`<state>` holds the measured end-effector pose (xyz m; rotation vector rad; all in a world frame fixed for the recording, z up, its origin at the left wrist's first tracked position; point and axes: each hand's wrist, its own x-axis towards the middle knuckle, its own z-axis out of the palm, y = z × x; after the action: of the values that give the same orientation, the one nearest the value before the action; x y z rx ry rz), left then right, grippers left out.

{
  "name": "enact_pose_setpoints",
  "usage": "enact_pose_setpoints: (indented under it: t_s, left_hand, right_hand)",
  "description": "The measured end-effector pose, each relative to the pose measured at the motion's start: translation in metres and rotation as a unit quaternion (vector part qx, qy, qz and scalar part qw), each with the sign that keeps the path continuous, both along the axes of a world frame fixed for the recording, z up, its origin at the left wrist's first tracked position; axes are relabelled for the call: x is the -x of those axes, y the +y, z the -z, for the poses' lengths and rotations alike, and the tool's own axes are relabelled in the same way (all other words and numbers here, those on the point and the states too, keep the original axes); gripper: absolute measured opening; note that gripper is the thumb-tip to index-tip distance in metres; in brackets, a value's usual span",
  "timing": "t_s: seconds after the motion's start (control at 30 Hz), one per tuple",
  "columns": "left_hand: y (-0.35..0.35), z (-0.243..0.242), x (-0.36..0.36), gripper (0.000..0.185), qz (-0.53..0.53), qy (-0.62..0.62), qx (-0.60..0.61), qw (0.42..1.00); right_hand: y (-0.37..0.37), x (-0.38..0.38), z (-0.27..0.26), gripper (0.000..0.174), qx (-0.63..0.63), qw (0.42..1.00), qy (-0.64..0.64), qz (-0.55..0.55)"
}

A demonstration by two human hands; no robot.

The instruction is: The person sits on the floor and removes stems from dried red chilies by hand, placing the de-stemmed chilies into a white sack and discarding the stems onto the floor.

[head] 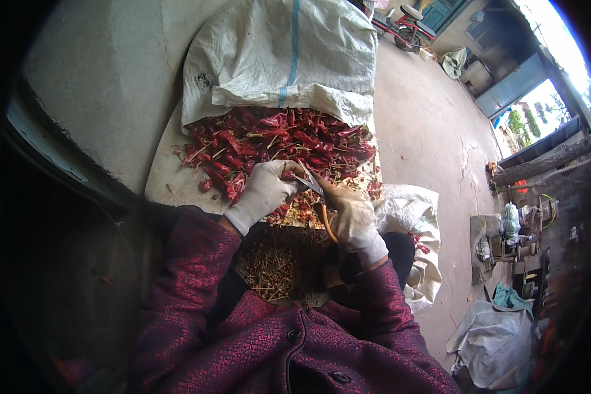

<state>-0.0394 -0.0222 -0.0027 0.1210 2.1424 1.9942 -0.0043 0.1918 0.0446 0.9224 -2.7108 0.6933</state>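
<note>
My left hand (263, 192), in a white knit glove, pinches a dried red chili pepper (288, 175) mostly hidden by its fingers. Scissors (316, 186) with an orange handle (329, 224) are in my right hand (350, 212), whose glove is stained brown. Their blades are parted and point toward the left fingertips. Beyond both hands, a heap of dried red chili peppers (276, 133) with pale stems spills from a white woven sack (246, 59). The heap rests on a pale board (163, 177). Loose seeds and pepper scraps (303, 214) lie below my hands.
Cut stems (271, 273) are piled low between my knees. At my right is another white woven sack (426, 209) with some red peppers (420, 242) at its opening. A wall (103, 98) borders the left. Farther right are a plastic-covered bundle (495, 340) and a red scooter (408, 29).
</note>
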Motion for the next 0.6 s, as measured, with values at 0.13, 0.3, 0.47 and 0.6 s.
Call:
enact_pose_setpoints:
  t_s: [0.13, 0.3, 0.47, 0.6]
  left_hand:
    - [0.002, 0.002, -0.001, 0.028, -0.020, 0.059, 0.032, 0.998]
    - [0.005, 0.003, -0.004, 0.024, -0.069, 0.103, 0.028, 0.992]
    - [0.004, -0.003, -0.007, 0.021, -0.077, -0.035, -0.079, 0.993]
    - [0.003, -0.007, -0.004, 0.024, -0.066, -0.066, -0.073, 0.993]
  right_hand:
    - [-0.002, -0.004, 0.006, 0.067, 0.001, 1.000, -0.012, 0.011]
    - [-0.010, -0.005, 0.022, 0.058, 0.008, 0.999, -0.010, 0.046]
    - [-0.009, -0.011, 0.023, 0.051, 0.008, 0.997, -0.026, 0.066]
    - [-0.001, -0.006, 0.042, 0.058, -0.042, 0.994, -0.040, 0.094]
